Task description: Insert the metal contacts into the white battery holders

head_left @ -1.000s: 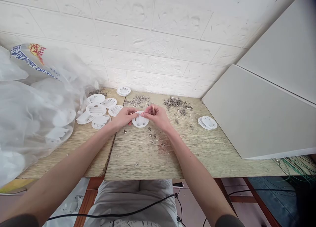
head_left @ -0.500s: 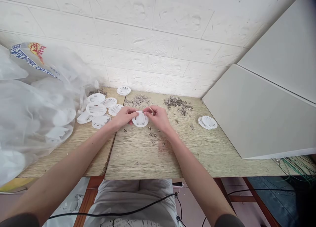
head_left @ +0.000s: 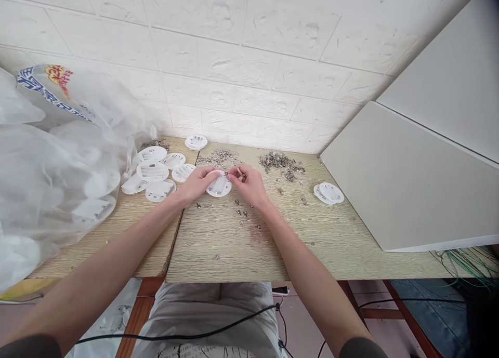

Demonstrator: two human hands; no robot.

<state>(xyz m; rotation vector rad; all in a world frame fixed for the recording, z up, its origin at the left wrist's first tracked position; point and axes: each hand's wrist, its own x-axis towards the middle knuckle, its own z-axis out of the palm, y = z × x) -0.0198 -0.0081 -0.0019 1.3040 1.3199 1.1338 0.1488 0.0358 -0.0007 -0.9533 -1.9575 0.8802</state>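
Note:
Between the thumb and fingers of my left hand (head_left: 197,184) is a round white plastic battery holder (head_left: 219,185), tilted, with slots across its face. My right hand (head_left: 247,184) is closed at the holder's upper right edge, its thumb and forefinger pinching a small metal contact piece (head_left: 226,174). A thin, pale stick-like thing (head_left: 241,174) shows between the right fingers; its kind is unclear. Several loose metal contacts (head_left: 237,212) lie on the table just below my hands.
More white holders (head_left: 152,171) lie in a heap on the left, beside a big clear plastic bag (head_left: 58,181). Two metal-piece piles (head_left: 277,161) (head_left: 220,158) sit near the wall. A few white discs (head_left: 329,193) rest at right before a grey panel (head_left: 413,176).
The battery holder has shifted slightly left and turned, its face tilting differently. My left thumb has moved a little along its edge. My right hand stays at its upper right rim.

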